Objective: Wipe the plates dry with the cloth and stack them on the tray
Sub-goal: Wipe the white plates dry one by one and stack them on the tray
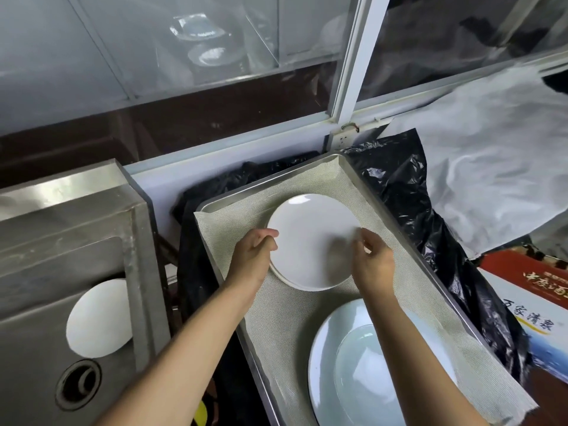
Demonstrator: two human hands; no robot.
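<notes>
Steel tray (362, 192), lined with mesh mat (285, 315). Steel sink (46, 302) left of tray, one white plate (98, 318) inside. Pale blue plate (325, 364) at tray's near end. White plate stack (310, 241) at tray's far end: left hand (255, 250) grips the left rim, right hand (373, 259) curls loosely at the right rim, contact unclear.

Two bare forearms in view, no sleeves visible up to the frame edge. Left hand (256, 249) and right hand (373, 262) both bare: no gloves, rings, watch or bands seen. Nails short, unpainted as far as visible. Rest of body out of frame.
</notes>
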